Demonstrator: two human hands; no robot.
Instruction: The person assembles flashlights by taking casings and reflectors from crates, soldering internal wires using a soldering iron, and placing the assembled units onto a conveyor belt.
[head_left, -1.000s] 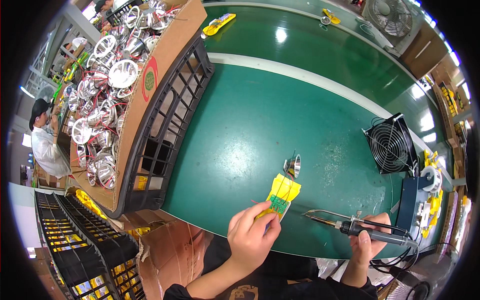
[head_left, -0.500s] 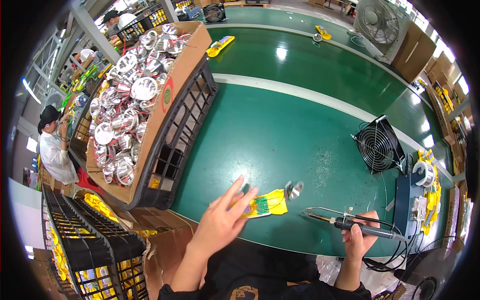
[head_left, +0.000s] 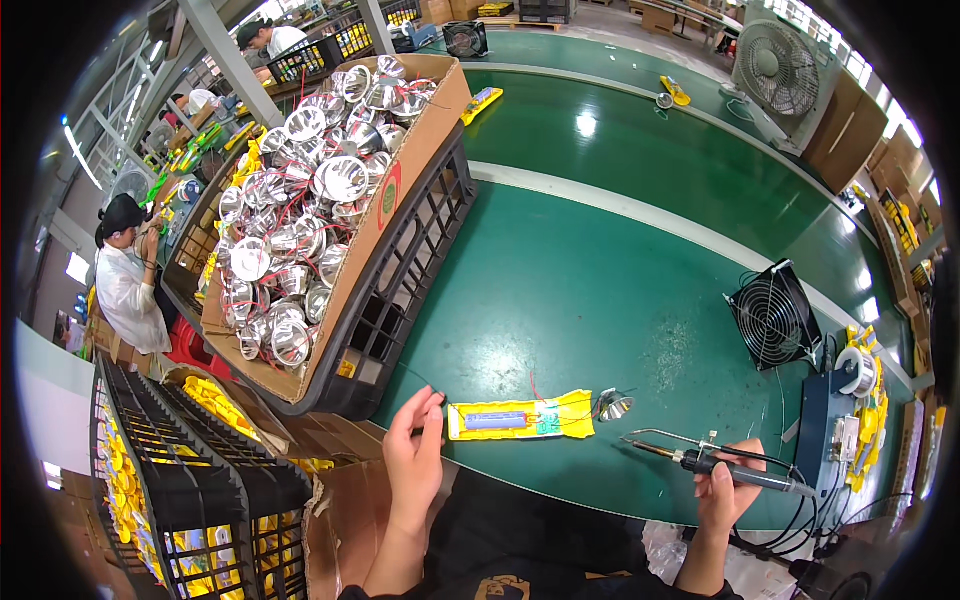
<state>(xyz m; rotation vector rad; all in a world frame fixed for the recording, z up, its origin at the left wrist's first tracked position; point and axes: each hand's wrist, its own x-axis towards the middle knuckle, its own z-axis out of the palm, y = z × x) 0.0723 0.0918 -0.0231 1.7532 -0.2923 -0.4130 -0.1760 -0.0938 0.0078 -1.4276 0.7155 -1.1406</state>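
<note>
Yellow housing (head_left: pixel 520 418) with blue cell and green board lies flat on green bench (head_left: pixel 600 290), near front edge. Left hand (head_left: pixel 415 460) fingers loose, released, tips just beside housing's left end. Right hand (head_left: pixel 728 487) grip clenched on soldering iron (head_left: pixel 700 462), tip pointing left, near small silver reflector (head_left: pixel 612 405).

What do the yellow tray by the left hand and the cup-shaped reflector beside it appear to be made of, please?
The yellow tray looks like moulded plastic: one even, bright colour with a dull sheen. The reflector next to it looks like polished metal or metallised plastic; its bowl mirrors the light, but the look alone cannot settle which. The left hand touches the tray's end.
</note>
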